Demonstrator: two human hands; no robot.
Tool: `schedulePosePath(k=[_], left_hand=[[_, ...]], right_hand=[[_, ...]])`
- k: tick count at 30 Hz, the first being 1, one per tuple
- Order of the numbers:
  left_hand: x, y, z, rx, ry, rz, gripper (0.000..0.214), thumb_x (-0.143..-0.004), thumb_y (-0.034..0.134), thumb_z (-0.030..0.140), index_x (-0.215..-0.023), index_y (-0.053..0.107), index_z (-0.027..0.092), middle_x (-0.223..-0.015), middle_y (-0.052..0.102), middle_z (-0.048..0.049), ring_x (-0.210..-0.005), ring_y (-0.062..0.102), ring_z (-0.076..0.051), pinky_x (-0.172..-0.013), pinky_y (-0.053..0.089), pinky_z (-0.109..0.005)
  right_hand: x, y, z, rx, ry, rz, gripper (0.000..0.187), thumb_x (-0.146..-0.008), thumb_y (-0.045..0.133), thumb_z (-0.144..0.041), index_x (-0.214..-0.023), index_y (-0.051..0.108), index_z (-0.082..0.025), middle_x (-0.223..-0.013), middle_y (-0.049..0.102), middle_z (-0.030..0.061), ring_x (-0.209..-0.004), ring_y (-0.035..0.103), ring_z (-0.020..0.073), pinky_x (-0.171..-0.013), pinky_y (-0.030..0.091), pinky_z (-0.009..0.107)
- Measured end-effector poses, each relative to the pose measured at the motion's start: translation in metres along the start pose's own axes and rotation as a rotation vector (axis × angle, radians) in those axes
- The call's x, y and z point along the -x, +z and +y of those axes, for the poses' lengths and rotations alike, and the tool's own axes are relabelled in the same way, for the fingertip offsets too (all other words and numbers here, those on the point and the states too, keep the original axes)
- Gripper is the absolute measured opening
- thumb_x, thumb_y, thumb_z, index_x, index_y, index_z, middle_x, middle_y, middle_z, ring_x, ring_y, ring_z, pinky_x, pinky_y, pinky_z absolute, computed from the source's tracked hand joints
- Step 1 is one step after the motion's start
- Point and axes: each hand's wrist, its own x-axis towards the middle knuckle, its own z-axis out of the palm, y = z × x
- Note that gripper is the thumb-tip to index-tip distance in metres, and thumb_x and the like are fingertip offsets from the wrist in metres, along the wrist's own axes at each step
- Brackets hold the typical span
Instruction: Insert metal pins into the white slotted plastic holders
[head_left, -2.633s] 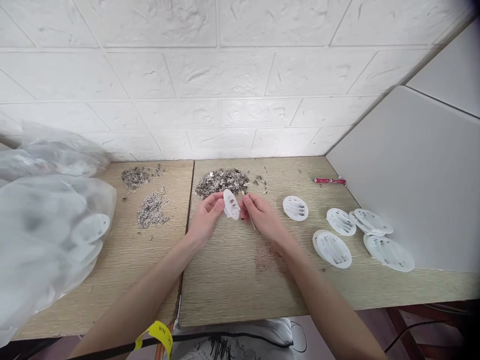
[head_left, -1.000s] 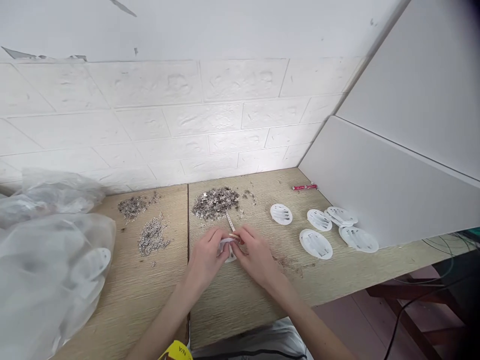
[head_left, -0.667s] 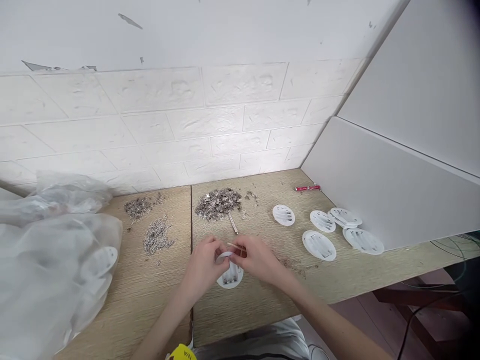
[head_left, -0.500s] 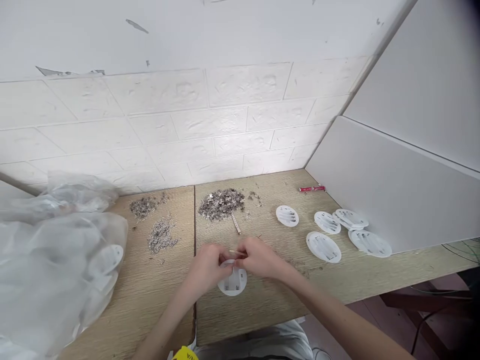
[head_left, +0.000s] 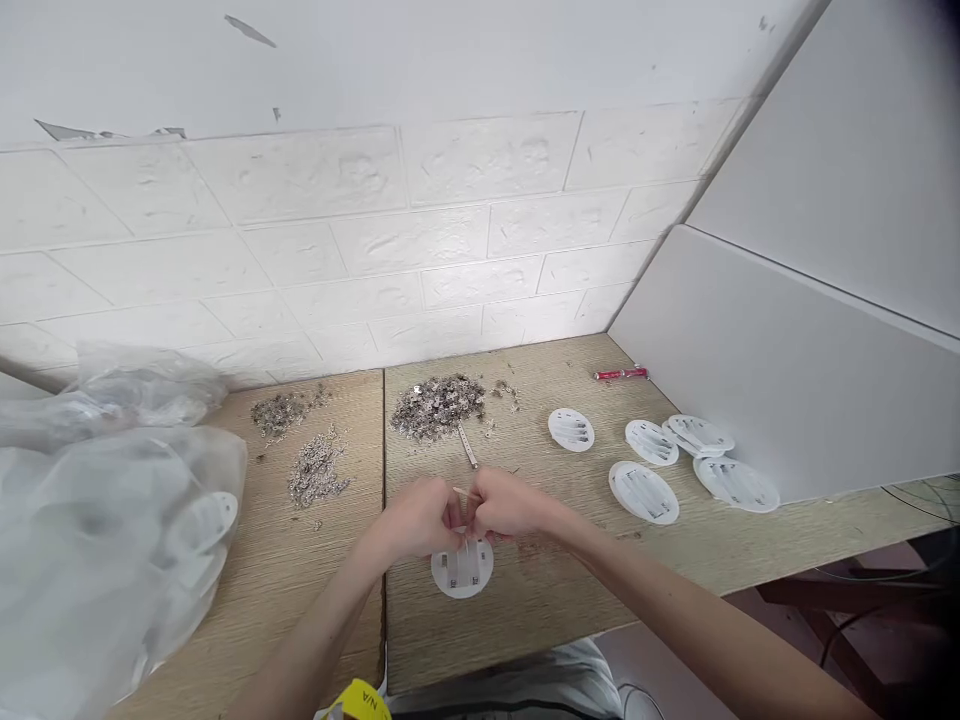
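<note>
A white round plastic disc with long slots and small metal contacts (head_left: 463, 577) lies on the table in front of me. My left hand (head_left: 421, 517) is closed at its far edge, thumb over the rim. My right hand (head_left: 508, 503) is closed beside it, fingertips close together at the same edge. A thin pale stick (head_left: 463, 492) pokes out between the hands, from the right hand's fingers. The fingers hide the disc's far edge and any small part there. Just beyond the hands, a flat narrow strip (head_left: 467, 446) lies against a heap of small metal pieces (head_left: 439, 406).
Several similar white discs (head_left: 643, 492) lie to the right, some overlapping by the grey partition (head_left: 810, 370). A red pen-like object (head_left: 621, 374) rests farther back. Two smaller piles of metal parts (head_left: 318, 470) lie left of the table seam. A large clear plastic bag (head_left: 112, 560) covers the far left.
The head view has shifted slightly. My hands stay at the disc's far edge, drawn closer together, and the pale stick now stands at a steeper angle between them.
</note>
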Motion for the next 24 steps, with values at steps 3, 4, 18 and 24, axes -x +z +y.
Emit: schedulePosePath(k=[3,4,18,24], left_hand=[[0.0,0.001,0.004,-0.05,-0.036,0.019,0.006,-0.058,0.061,0.015,-0.056,0.056,0.018,-0.06,0.06,0.0009,-0.06,0.055,-0.016,-0.051,0.03,-0.025],[0.0,0.003,0.004,-0.065,-0.042,0.04,0.007,-0.058,0.062,0.014,-0.056,0.055,0.018,-0.06,0.059,0.0012,-0.06,0.054,-0.016,-0.051,0.029,-0.025],[0.013,0.029,-0.022,0.197,0.102,0.237,0.014,-0.072,0.06,0.028,-0.076,0.069,0.017,-0.064,0.06,0.0005,-0.06,0.051,-0.014,-0.054,0.034,-0.024],[0.025,0.029,-0.022,0.645,0.171,0.211,0.037,-0.08,0.061,0.049,-0.089,0.069,0.014,-0.077,0.065,-0.0046,-0.067,0.054,-0.014,-0.06,0.043,-0.025]], right_hand=[[0.0,0.005,0.006,0.035,-0.007,0.078,0.011,-0.06,0.057,-0.011,-0.05,0.056,-0.016,-0.04,0.047,-0.0034,-0.045,0.048,0.0113,-0.046,0.032,0.022],[0.001,0.008,0.008,0.061,-0.012,0.128,0.011,-0.06,0.058,-0.011,-0.051,0.055,-0.016,-0.042,0.048,-0.0032,-0.047,0.048,0.0113,-0.046,0.03,0.022],[0.033,0.046,0.02,0.107,-0.209,0.538,0.02,-0.079,0.059,-0.014,-0.063,0.047,-0.017,-0.06,0.052,-0.0029,-0.056,0.043,0.01,-0.052,0.024,0.022],[0.039,0.043,0.014,-0.019,-0.375,0.649,0.013,-0.088,0.057,-0.022,-0.076,0.058,-0.018,-0.066,0.057,-0.0029,-0.06,0.048,0.0109,-0.056,0.033,0.023]])
